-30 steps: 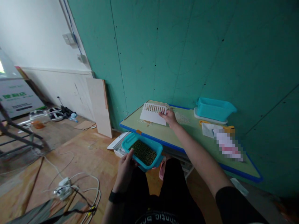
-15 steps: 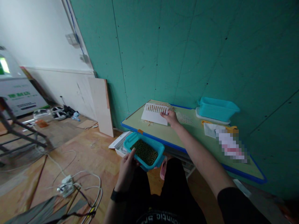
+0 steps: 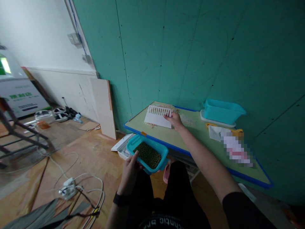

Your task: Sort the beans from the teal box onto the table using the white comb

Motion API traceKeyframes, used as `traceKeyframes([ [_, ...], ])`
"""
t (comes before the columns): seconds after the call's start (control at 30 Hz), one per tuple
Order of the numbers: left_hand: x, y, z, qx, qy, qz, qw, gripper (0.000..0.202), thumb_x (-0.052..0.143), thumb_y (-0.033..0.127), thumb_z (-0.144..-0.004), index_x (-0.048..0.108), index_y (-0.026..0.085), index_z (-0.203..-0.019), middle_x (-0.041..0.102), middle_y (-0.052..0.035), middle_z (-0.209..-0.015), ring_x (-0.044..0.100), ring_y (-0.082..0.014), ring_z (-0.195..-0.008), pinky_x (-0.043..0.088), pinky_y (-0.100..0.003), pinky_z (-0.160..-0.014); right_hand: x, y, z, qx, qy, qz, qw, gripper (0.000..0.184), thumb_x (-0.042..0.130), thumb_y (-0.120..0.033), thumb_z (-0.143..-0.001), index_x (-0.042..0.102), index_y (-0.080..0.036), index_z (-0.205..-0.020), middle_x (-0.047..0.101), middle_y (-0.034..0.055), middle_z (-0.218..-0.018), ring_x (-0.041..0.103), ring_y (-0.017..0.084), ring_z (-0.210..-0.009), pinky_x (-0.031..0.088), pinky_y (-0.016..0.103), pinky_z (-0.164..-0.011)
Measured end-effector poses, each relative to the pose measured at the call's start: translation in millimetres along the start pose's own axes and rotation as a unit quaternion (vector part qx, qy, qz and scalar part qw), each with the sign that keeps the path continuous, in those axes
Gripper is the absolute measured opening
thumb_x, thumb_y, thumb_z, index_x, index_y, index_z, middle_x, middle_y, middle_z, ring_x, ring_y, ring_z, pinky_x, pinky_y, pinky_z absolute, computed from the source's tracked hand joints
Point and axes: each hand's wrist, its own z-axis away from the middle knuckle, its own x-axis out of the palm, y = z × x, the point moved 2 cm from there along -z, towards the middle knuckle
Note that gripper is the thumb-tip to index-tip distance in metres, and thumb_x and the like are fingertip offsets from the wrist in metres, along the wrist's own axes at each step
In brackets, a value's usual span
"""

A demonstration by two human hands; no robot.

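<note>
My left hand (image 3: 131, 168) grips the near left side of a turquoise plastic tub (image 3: 164, 152), thumb on the rim. The tub is tilted slightly in front of the table edge, and small dark green beans (image 3: 149, 155) cover its bottom. On the table, my right hand (image 3: 174, 121) is closed on the right end of a white flat scraper (image 3: 157, 119) with a row of slots along its far edge. Mixed light and orange grains (image 3: 152, 126) lie by its near left edge, more lie behind it, and pale grains (image 3: 188, 121) are scattered to the right of my hand.
The pale table (image 3: 181, 138) with blue edging stands against a green wall. At its right are an empty turquoise tub (image 3: 221, 112) on a white lid, a yellow-and-white cloth (image 3: 214, 132) and a blurred packet (image 3: 235, 149). An open white box (image 3: 124, 154) and cables (image 3: 95, 181) lie left below.
</note>
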Motion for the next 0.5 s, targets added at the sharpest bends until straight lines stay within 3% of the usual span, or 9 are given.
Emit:
traceKeyframes([
  [0.13, -0.8, -2.2, -1.5, -0.009, -0.031, 0.049, 0.998, 0.048, 0.083, 0.058, -0.069, 0.053, 0.022, -0.059, 0.049, 0.005, -0.051, 0.048, -0.0113, -0.046, 0.042, -0.023, -0.046, 1.1, -2.0, 1.8, 0.006, -0.012, -0.009, 1.0, 0.034, 0.086, -0.04, -0.058, 0.074, -0.014, -0.076, 0.076, 0.0066, -0.077, 0.068, 0.021, -0.072, 0.049, 0.029, -0.065],
  [0.5, 0.0, -1.9, 0.0, 0.0, -0.035, 0.027, 0.999, 0.043, 0.077, 0.057, -0.073, 0.054, 0.023, -0.058, 0.05, 0.0048, -0.051, 0.046, -0.0122, -0.046, 0.04, -0.024, -0.047, 4.8, -4.2, 4.8, 0.018, -0.034, -0.001, 0.999, 0.029, 0.085, -0.036, -0.062, 0.074, -0.014, -0.078, 0.076, 0.0066, -0.077, 0.069, 0.021, -0.073, 0.05, 0.029, -0.065],
])
